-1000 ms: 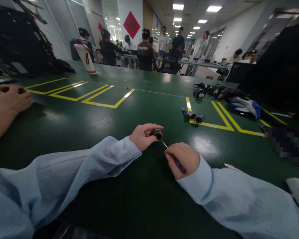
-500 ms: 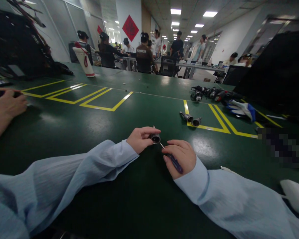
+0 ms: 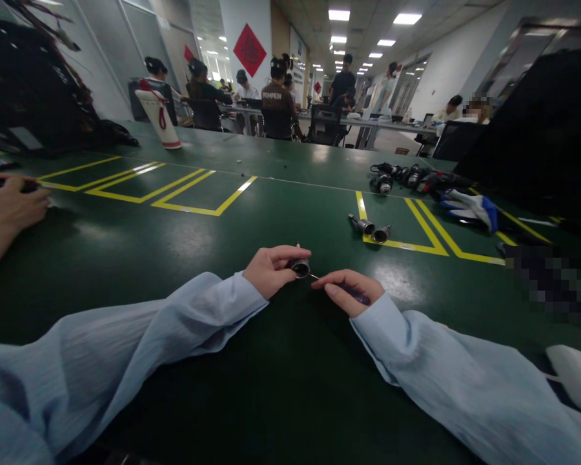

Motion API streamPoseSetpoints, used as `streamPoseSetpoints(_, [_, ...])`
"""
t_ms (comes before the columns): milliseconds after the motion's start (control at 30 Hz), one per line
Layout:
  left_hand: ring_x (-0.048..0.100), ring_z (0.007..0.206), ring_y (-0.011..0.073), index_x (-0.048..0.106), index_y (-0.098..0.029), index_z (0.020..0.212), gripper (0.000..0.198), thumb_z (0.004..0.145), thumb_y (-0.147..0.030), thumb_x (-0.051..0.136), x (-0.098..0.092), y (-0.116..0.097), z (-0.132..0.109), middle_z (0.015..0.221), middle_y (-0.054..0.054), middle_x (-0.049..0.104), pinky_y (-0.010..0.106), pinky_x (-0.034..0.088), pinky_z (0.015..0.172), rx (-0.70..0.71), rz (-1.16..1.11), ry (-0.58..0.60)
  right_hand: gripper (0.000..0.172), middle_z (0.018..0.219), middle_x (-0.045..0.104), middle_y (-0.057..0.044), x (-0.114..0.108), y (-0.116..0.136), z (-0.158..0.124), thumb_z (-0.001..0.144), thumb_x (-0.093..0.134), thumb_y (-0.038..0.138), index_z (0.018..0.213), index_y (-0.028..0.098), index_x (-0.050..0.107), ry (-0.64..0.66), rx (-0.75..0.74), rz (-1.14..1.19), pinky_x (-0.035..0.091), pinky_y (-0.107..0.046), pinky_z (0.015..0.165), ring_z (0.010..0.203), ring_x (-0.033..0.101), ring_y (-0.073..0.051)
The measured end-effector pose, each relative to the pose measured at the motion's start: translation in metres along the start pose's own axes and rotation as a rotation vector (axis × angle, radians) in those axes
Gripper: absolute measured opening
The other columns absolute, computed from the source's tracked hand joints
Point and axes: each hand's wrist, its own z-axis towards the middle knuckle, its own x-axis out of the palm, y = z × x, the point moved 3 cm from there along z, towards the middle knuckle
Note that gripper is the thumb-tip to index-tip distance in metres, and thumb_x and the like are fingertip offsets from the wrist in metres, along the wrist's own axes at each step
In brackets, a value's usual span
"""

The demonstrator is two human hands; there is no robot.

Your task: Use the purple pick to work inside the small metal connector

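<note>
My left hand (image 3: 272, 270) grips a small round metal part (image 3: 300, 268), like a cup-shaped housing, with its open end towards me. Its fingers lie over the top and the thumb presses the side. My right hand (image 3: 352, 290) is closed around the dark purple handle of a screwdriver (image 3: 361, 298). The thin shaft points left and its tip is at the right rim of the metal part; whether it touches is too small to tell. Two similar metal parts (image 3: 374, 230) lie farther off to the right, by the yellow tape.
Another person's hand (image 3: 14, 203) rests at the left edge. A white cup (image 3: 159, 119) stands at the back left. Dark tools (image 3: 397, 177) and a blue-white glove (image 3: 472, 208) lie to the right. Yellow tape outlines (image 3: 186, 208) mark the green table. A white object (image 3: 574, 378) sits at lower right.
My right hand has turned and shifted slightly right, so the screwdriver lies flatter and points more to the left. My left hand still holds the metal part in nearly the same place.
</note>
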Motion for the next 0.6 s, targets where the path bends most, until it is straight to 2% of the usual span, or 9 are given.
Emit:
streamPoseSetpoints(433, [0.064, 0.089, 0.0192, 0.066, -0.012, 0.091, 0.033, 0.060, -0.005, 0.058, 0.0010, 0.0029, 0.0006, 0.097, 0.009, 0.067, 0.041, 0.046, 0.091, 0.018, 0.055, -0.029, 0.014, 0.078, 0.067, -0.005, 0.0031, 0.0076, -0.0017, 0.076, 0.052, 0.023, 0.078, 0.019, 0.065, -0.040, -0.087, -0.094, 0.045, -0.030, 0.070, 0.072, 0.060, -0.015])
streamPoseSetpoints(600, [0.063, 0.090, 0.0195, 0.066, -0.012, 0.093, 0.034, 0.060, -0.006, 0.059, 0.0005, 0.0033, 0.0003, 0.097, 0.009, 0.067, 0.041, 0.046, 0.091, 0.020, 0.067, -0.018, 0.014, 0.077, 0.067, -0.005, 0.0024, 0.0099, -0.0019, 0.076, 0.051, 0.022, 0.078, 0.020, 0.064, -0.062, -0.164, -0.133, 0.045, -0.030, 0.071, 0.075, 0.059, -0.016])
